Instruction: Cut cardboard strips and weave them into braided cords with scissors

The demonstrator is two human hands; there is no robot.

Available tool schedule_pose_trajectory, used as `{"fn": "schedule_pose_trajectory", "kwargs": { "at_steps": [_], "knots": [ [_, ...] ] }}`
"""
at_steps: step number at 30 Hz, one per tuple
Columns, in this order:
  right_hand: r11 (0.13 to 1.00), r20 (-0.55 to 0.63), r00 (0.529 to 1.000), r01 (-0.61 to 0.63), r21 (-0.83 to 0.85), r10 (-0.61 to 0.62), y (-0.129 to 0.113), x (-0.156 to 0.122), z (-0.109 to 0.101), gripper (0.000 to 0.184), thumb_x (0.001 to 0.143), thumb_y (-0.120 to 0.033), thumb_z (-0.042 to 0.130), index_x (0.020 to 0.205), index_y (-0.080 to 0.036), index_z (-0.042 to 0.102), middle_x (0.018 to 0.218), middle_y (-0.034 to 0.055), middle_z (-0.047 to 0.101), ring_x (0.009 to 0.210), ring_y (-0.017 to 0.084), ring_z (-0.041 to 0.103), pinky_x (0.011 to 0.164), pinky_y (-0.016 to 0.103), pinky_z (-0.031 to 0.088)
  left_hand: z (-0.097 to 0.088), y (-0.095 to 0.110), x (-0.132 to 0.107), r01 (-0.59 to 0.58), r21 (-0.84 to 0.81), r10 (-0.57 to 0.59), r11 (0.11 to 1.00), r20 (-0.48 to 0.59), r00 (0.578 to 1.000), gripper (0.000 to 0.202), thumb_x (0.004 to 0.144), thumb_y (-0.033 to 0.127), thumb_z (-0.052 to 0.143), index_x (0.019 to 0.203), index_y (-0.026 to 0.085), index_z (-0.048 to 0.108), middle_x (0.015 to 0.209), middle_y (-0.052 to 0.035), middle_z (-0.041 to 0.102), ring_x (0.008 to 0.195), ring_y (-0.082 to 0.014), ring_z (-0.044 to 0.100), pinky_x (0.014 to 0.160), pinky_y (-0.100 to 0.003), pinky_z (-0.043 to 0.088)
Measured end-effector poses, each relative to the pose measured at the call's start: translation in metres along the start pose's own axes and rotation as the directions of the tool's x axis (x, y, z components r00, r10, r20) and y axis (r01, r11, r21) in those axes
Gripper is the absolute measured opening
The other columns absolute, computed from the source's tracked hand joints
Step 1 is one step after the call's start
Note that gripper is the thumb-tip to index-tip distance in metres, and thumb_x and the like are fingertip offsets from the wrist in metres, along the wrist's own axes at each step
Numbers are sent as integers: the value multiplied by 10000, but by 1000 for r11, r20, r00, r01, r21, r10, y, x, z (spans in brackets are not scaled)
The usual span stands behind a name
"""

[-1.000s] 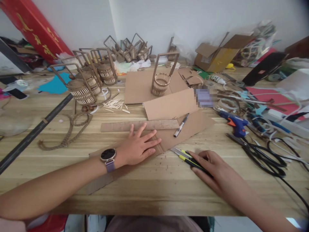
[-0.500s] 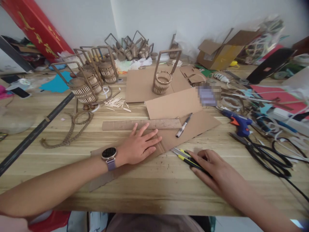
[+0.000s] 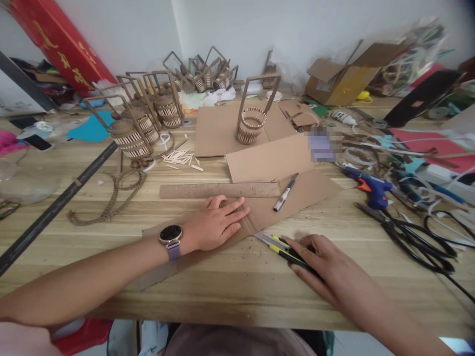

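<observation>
My left hand (image 3: 218, 222) lies on a long piece of brown cardboard (image 3: 308, 190), fingers stretched out toward the right. A watch sits on that wrist. My right hand (image 3: 315, 262) grips a yellow and black utility knife (image 3: 280, 249), its blade out and pointing left at the cardboard's near edge. A narrow cardboard strip (image 3: 196, 191) lies just beyond my left fingers. On the cardboard, right of that hand, rests a pen (image 3: 285, 192). Behind it are a folded cardboard flap (image 3: 270, 157) and a small handled basket (image 3: 252, 126) standing on another sheet.
Several lidded baskets (image 3: 129, 138) stand at the left, near small wooden sticks (image 3: 180, 158) and a braided rope (image 3: 111, 202). Large black scissors (image 3: 415, 242), a blue glue gun (image 3: 374, 190) and cords crowd the right. An open cardboard box (image 3: 341, 74) stands at the back.
My left index finger and thumb have drawn in, while the hand stays on the cardboard. The knife in my right hand has shifted slightly left along the cardboard's near edge.
</observation>
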State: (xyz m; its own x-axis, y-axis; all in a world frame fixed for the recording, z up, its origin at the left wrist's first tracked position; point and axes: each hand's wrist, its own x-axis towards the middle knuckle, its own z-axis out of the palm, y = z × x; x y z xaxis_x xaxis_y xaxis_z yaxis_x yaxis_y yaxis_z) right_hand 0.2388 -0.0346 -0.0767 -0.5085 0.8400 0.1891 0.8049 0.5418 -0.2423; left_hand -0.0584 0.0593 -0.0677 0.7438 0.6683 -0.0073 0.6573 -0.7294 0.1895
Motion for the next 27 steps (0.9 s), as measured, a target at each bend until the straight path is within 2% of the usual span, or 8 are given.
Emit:
{"fn": "schedule_pose_trajectory", "kwargs": {
  "at_steps": [4,9,13,16,18,20,22,27],
  "knots": [
    [999,24,1000,-5,33,4,-3,2,2,399,991,-352,479,1338,-215,620,1038,106,663,916,226,692,801,382,611,0,-1,-1,5,-15,-5,1000,-10,1000,515,1061,411,281,1528,252,429,1618,-27,380,1261,-325,432,1047,-520,377],
    [1000,-5,1000,2,29,-2,-11,-1,4,416,999,-383,464,1345,-206,611,1009,109,656,890,222,691,764,362,614,-2,3,1,38,-29,-38,999,21,999,515,1054,384,304,1532,233,424,1627,-15,361,1254,-347,421,1051,-543,373],
    [999,-6,1000,-19,36,19,-17,4,7,415,997,-386,469,1338,-200,614,1015,110,651,900,225,681,777,368,610,-2,-1,1,41,-85,-41,996,-6,999,524,1064,375,286,1529,175,422,1613,-49,386,1270,-325,423,1092,-526,366],
    [999,-9,1000,-17,38,17,-18,8,8,416,995,-384,473,1333,-193,621,1004,108,654,888,222,684,768,360,610,-5,-17,-4,-73,-146,71,987,-20,997,517,1075,352,262,1515,144,437,1591,-69,421,1340,-283,407,1158,-467,335],
    [998,-10,1000,-27,51,27,-18,9,8,426,993,-403,471,1342,-210,620,1005,106,656,887,225,686,765,367,612,-7,-30,-10,-225,-145,226,964,-4,974,495,1075,327,279,1500,144,456,1593,-82,413,1424,-260,355,1198,-457,294],
    [997,-21,999,-41,59,43,-19,7,9,426,993,-419,467,1335,-224,628,1010,106,657,890,231,686,765,381,614,-6,-41,-15,-311,-129,314,942,8,949,492,1073,302,290,1499,115,448,1599,-109,395,1476,-251,304,1217,-458,273],
    [998,-38,998,-46,52,48,-21,4,10,431,994,-424,463,1329,-215,634,1009,110,656,894,235,690,765,384,617,-3,-47,-18,-318,-105,319,942,-8,948,498,1071,298,291,1500,94,443,1599,-119,392,1488,-260,292,1223,-458,268],
    [999,-45,999,-25,29,26,-30,-3,12,436,990,-433,474,1345,-230,628,982,99,663,875,228,701,739,352,625,5,-47,-17,-298,-70,296,952,-44,954,492,1072,322,281,1493,148,468,1594,-97,405,1457,-270,341,1206,-480,291]
  ]
}}
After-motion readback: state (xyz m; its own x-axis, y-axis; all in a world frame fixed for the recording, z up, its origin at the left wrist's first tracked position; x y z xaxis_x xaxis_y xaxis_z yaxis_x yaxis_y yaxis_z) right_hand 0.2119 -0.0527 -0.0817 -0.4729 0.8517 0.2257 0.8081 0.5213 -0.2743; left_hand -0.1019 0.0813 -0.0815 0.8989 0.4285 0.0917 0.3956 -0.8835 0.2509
